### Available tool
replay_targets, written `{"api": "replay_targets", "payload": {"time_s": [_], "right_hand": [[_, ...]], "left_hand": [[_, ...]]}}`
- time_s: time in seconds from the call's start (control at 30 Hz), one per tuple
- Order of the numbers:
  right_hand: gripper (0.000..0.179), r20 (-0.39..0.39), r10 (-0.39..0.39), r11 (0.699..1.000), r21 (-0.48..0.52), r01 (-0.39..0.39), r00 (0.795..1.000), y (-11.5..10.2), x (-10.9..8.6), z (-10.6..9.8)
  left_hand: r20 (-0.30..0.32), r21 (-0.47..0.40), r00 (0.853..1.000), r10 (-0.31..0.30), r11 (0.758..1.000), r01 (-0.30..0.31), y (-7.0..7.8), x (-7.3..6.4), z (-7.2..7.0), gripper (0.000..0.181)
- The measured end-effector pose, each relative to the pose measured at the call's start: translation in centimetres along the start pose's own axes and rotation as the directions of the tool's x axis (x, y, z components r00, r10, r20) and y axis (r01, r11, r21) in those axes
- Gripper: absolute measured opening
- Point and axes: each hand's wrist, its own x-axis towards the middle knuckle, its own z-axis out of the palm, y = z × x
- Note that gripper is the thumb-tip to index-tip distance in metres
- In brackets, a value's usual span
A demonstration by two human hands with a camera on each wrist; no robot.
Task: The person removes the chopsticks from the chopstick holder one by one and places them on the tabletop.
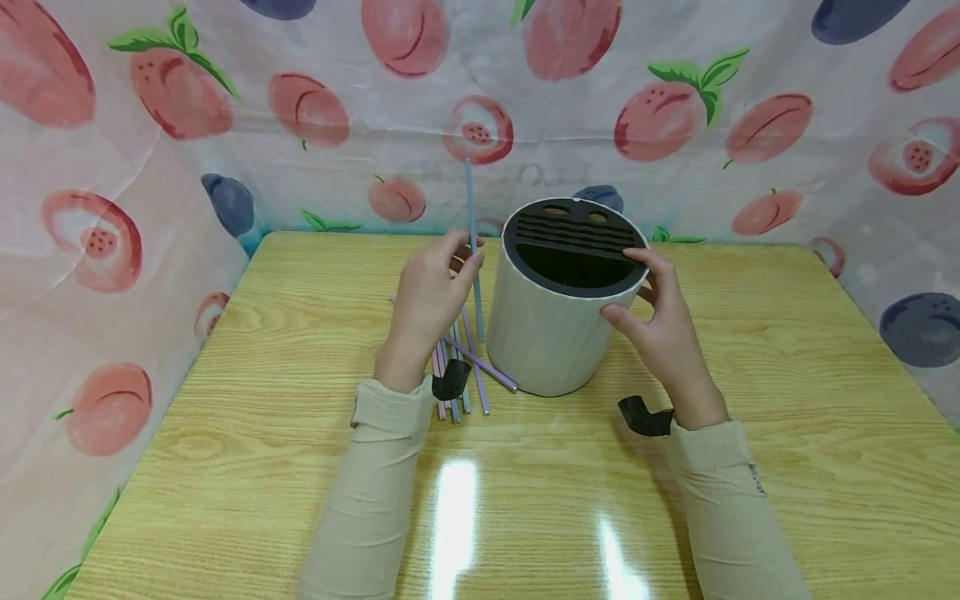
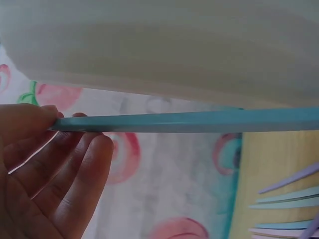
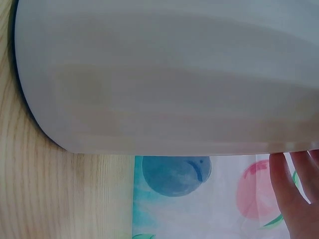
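Between thumb and fingers, my left hand (image 1: 431, 283) pinches a blue chopstick (image 1: 472, 200), held nearly upright just left of a white round holder (image 1: 555, 342). In the left wrist view the blue chopstick (image 2: 199, 121) runs across, with the thumb and fingertips at one end. The holder has a black top with slots, two round holes and one large opening. My right hand (image 1: 663, 321) rests on the holder's right rim, thumb on the outer wall and fingers at the top edge. Several pastel chopsticks (image 1: 480, 367) lie loosely on the table below my left hand.
The wood-grain table (image 1: 285, 467) extends to a fruit-printed cloth (image 1: 315, 183) hung behind and at the sides. A black camera mount (image 1: 452, 381) sits on the left wrist, and another black mount (image 1: 645, 417) on the right.
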Motion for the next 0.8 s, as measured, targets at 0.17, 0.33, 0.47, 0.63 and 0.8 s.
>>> {"api": "replay_targets", "payload": {"time_s": [0.17,0.33,0.47,0.63,0.8], "right_hand": [[0.061,0.001,0.008,1.000,-0.002,-0.008,1.000,-0.2,-0.1,0.0],[0.062,0.000,0.014,1.000,-0.010,-0.014,1.000,0.0,0.0,-0.1],[0.063,0.000,0.006,1.000,-0.005,-0.006,1.000,1.2,0.2,-0.2],[0.064,-0.004,-0.010,1.000,-0.010,0.010,1.000,2.9,0.4,-0.2],[0.063,-0.008,-0.012,1.000,-0.007,0.012,1.000,3.4,0.3,-0.1]], "left_hand": [[0.035,0.023,0.999,-0.042,0.999,0.041,-1.1,0.0,1.0,0.018],[0.089,0.046,0.991,-0.098,0.994,0.095,-1.9,-0.1,1.9,0.017],[0.123,0.038,0.982,-0.144,0.989,0.141,-2.5,-0.1,2.5,0.019],[0.219,0.037,0.943,-0.250,0.968,0.248,-3.2,-0.3,3.0,0.023],[0.301,0.044,0.897,-0.322,0.945,0.325,-4.0,-0.6,3.5,0.027]]}}
